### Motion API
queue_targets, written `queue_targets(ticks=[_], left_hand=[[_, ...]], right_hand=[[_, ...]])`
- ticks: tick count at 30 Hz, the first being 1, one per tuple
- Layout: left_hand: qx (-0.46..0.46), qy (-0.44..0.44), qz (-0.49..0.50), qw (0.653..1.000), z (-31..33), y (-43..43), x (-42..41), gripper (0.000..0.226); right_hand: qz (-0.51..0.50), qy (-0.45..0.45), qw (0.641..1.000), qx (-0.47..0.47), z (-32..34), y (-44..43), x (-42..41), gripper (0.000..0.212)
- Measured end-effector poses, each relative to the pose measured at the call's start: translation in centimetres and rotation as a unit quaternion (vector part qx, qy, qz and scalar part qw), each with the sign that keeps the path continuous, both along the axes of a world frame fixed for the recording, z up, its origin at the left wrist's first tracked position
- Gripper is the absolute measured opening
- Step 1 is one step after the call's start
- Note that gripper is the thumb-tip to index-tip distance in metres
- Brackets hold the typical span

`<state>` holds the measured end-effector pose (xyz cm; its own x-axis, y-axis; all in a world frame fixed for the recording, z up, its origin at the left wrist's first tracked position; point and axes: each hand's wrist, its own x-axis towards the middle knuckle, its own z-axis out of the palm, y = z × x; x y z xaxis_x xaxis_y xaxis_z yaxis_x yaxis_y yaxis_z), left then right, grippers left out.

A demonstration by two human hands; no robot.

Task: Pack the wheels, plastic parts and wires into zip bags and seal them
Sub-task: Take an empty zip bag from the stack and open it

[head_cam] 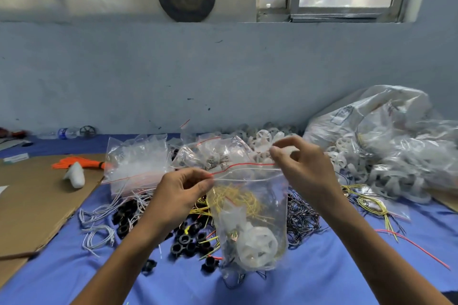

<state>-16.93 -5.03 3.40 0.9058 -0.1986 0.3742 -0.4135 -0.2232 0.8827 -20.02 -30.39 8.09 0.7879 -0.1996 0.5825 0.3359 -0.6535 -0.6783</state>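
Zip bag (250, 205) is held upright above the bench (322, 267), near centre, its red-striped mouth stretched between both hands. Left hand (181, 193): grip closed in a pinch of thumb and fingers on the left end of the mouth. Right hand (302, 163): grip likewise closed, fingers curled, pinching the right end, held slightly higher and farther. Whether the seal is pressed shut along its length cannot be told. Contents visible through the clear film: a white wheel (257, 246) at the bottom and a tangle of yellow wires (235, 197) above it. On the blue-covered bench beneath lie black plastic parts (188, 240), white wires (99, 225) to the left and black wires (302, 215) to the right. Filled bags (136, 161) stand just behind the hands. Farther back is a pile of white wheels (267, 138), and a large plastic sack (386, 131) lies at far right. Cardboard (32, 200) covers the left of the bench, with an orange cord bundle (79, 163) on it.
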Motion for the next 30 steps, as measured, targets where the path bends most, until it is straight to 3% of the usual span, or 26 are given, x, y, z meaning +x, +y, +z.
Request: queue_targets(ticks=[2,5,8,12,20,25,30], left_hand=[[0.025,-0.025,0.006,0.999,0.0,-0.5,0.1,0.01],[0.028,-0.041,0.013,0.999,0.1,-1.4,-0.1,0.007],[0.02,-0.044,0.009,0.999,0.0,-1.7,-0.5,0.002],[0.033,-0.061,0.017,0.997,-0.2,-1.6,-0.9,0.003],[0.03,-0.042,0.003,0.999,0.0,-1.3,-1.2,0.003],[0.048,-0.041,0.034,0.997,-0.3,-0.4,-1.1,0.001],[0.045,-0.037,0.063,0.996,-0.5,0.7,-0.9,0.003]], right_hand=[[0.004,-0.052,0.99,-0.132,1.1,1.3,-0.2,0.026],[0.1,0.007,0.955,-0.278,2.1,3.5,0.1,0.039],[0.133,0.045,0.92,-0.365,2.2,4.6,1.0,0.03],[0.163,0.052,0.917,-0.361,2.0,5.2,1.5,0.018],[0.177,0.056,0.913,-0.363,1.3,5.2,1.5,0.021],[0.172,0.106,0.914,-0.352,1.0,1.6,1.1,0.02],[0.131,0.107,0.932,-0.322,1.1,-4.2,0.7,0.003]])
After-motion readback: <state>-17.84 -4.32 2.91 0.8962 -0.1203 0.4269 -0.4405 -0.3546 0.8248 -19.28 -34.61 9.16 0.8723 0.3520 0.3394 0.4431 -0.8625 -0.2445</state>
